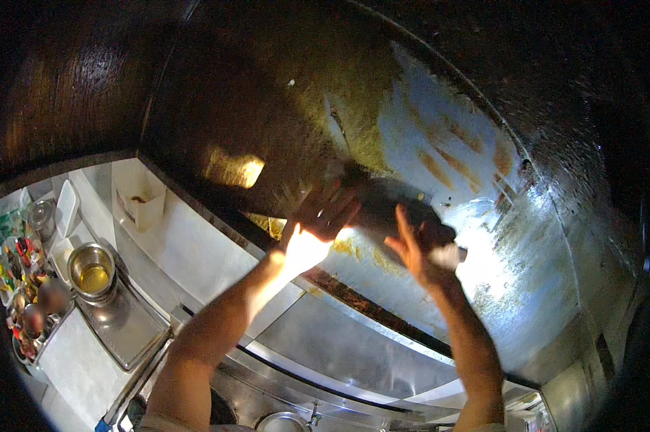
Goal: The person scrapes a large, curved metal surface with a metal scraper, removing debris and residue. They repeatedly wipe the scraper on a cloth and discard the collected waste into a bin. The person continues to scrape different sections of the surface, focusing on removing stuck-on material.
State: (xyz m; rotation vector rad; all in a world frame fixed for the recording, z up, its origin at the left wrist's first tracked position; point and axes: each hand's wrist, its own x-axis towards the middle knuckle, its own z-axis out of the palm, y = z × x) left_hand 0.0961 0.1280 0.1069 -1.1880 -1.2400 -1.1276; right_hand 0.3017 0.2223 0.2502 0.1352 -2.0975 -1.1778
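Both my arms reach up inside a greasy metal exhaust hood. My left hand is raised with its fingers apart, near the hood's lower edge. Its palm and wrist are glaringly lit and its fingers lie in shadow, with nothing seen in them. My right hand is at the hood's inner face, forefinger and thumb stretched out. A small whitish object shows at its right side, blurred; whether the hand grips it is unclear. Brown grease streaks mark a paler, bluish-grey patch of the metal.
The hood's lower rim crosses below my hands. Under it are a steel wall panel and a round steel lid or pan. At left, a metal bowl of yellow liquid stands near several utensils and a white container.
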